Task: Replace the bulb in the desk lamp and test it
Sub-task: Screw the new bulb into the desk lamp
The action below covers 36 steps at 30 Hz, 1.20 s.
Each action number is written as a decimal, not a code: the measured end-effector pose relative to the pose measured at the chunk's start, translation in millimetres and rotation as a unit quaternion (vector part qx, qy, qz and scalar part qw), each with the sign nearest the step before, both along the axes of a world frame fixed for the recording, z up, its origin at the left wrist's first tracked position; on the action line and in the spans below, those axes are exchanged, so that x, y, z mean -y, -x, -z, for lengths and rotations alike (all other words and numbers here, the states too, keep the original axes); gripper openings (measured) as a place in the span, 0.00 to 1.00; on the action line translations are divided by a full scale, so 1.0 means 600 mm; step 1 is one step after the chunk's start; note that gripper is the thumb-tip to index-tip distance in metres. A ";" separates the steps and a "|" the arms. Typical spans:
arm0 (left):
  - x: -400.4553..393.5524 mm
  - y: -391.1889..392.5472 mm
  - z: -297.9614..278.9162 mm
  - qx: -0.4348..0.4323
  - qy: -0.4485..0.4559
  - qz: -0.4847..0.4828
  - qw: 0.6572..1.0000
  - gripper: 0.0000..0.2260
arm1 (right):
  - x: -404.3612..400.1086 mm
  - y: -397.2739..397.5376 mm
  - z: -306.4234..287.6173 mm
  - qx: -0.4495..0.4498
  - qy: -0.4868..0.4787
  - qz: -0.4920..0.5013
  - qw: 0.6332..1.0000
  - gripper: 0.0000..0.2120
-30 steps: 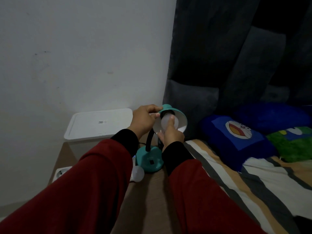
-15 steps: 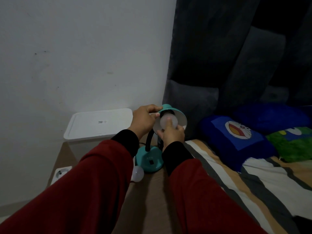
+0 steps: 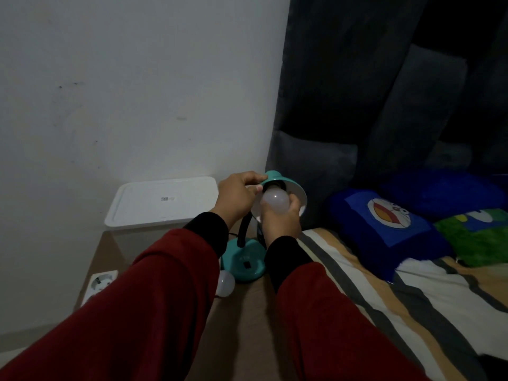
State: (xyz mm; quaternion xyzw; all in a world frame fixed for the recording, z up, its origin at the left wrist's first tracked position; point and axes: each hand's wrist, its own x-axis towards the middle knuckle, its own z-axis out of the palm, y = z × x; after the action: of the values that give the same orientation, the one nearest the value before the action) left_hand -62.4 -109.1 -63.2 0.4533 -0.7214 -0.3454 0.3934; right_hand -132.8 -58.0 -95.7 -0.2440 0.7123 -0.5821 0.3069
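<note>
Two bulbs in head view: one bulb (image 3: pixel 275 202) sits at the lamp shade (image 3: pixel 286 185) socket, right hand (image 3: pixel 280 221) clamped around it; left hand (image 3: pixel 237 196) pinches the shade. A spare bulb (image 3: pixel 226 284) lies on the counter (image 3: pixel 242 312) beside the lamp base (image 3: pixel 243 264). Seating appears unfinished; testing remains.

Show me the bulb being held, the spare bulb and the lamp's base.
Held bulb (image 3: pixel 275 201), head view, on its rounded globe.
Spare bulb (image 3: pixel 226 283), head view, on its white globe.
Lamp base (image 3: pixel 244 261), head view, on its teal top.
</note>
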 end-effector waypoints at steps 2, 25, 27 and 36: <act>0.000 0.000 -0.001 0.000 0.001 0.001 1.000 0.13 | 0.001 -0.005 -0.003 0.017 0.009 0.015 1.000 0.30; 0.000 0.002 -0.002 0.001 -0.008 0.001 1.000 0.13 | 0.005 0.014 0.006 0.000 -0.013 0.009 1.000 0.32; -0.001 0.001 -0.001 0.006 -0.005 0.002 1.000 0.13 | 0.003 0.006 0.002 0.023 -0.010 0.007 1.000 0.33; -0.004 0.000 -0.003 -0.008 -0.007 0.004 1.000 0.13 | -0.002 0.010 -0.001 -0.024 0.015 0.027 0.999 0.28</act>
State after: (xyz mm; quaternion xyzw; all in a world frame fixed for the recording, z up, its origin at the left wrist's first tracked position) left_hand -62.4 -106.8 -61.5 0.4503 -0.7179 -0.3553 0.3945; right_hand -138.8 -56.5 -95.4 -0.2427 0.7170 -0.5950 0.2702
